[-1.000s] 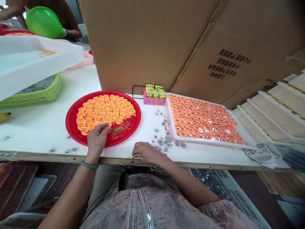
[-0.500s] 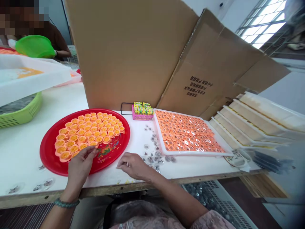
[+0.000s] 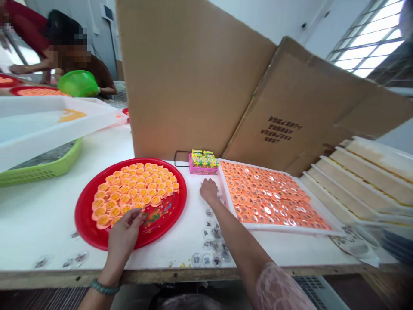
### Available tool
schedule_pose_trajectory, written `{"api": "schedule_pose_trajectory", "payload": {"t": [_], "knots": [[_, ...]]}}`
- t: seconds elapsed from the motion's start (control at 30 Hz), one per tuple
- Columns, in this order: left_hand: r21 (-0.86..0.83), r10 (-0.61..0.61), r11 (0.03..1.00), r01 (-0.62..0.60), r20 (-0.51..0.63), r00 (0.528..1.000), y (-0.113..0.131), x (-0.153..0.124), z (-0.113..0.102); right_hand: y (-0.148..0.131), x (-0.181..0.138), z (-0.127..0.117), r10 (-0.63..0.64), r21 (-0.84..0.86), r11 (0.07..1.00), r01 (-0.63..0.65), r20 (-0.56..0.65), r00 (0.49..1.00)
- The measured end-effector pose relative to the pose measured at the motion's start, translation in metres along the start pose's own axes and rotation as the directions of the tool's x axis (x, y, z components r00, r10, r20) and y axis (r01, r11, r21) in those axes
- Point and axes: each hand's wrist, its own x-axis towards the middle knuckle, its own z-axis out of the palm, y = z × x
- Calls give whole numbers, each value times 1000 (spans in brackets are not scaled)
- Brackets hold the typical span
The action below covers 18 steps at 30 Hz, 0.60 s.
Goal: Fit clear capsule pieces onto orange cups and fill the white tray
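touching one tray [image 3: 84, 228], roughly fifty cups [image 3: 135, 193]

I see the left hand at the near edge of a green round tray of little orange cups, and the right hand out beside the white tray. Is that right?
Not quite. The head view shows the round tray is red, not green. The rest holds: the left hand is at its near edge by the orange cups, and the right hand is beside the white tray.
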Motion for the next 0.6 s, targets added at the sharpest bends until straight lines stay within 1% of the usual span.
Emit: {"api": "schedule_pose_trajectory", "payload": {"t": [0.1, 0.2, 0.27, 0.33, 0.37, 0.4, 0.47, 0.5, 0.53, 0.6], "knots": [[-44, -57, 997, 59, 51, 997, -1, -2, 0, 2, -20, 11, -76, 4, 997, 76, 49, 996], [-90, -74, 993, 80, 67, 995, -2, -2, 2, -6, -51, 9, -194, 35, 981, 192, 82, 978], [-125, -67, 989, 76, 80, 995, -3, -2, 3, -18, -67, 1, -229, 58, 972, 227, 40, 973], [-145, -56, 987, 68, 88, 995, -2, -1, 4, -36, -75, -8, -286, 104, 952, 289, -41, 957], [-143, -53, 988, 66, 90, 995, -2, -1, 4, -48, -75, -12, -350, 135, 925, 356, -69, 934], [-138, -52, 988, 64, 90, 995, -1, -1, 4, -60, -74, -14, -435, 164, 882, 442, -79, 897], [-122, -52, 991, 63, 94, 994, 1, -1, 3, -84, -69, -12, -602, 202, 778, 596, -35, 798], [-112, -48, 992, 59, 97, 994, 1, -1, 3, -95, -65, -9, -654, 205, 741, 640, 1, 757], [-104, -43, 993, 53, 98, 994, 1, -2, 3, -103, -62, -5, -681, 199, 722, 663, 39, 731], [-96, -25, 995, 34, 97, 995, 1, -2, 3, -114, -59, 4, -693, 175, 719, 673, 101, 714]]}}
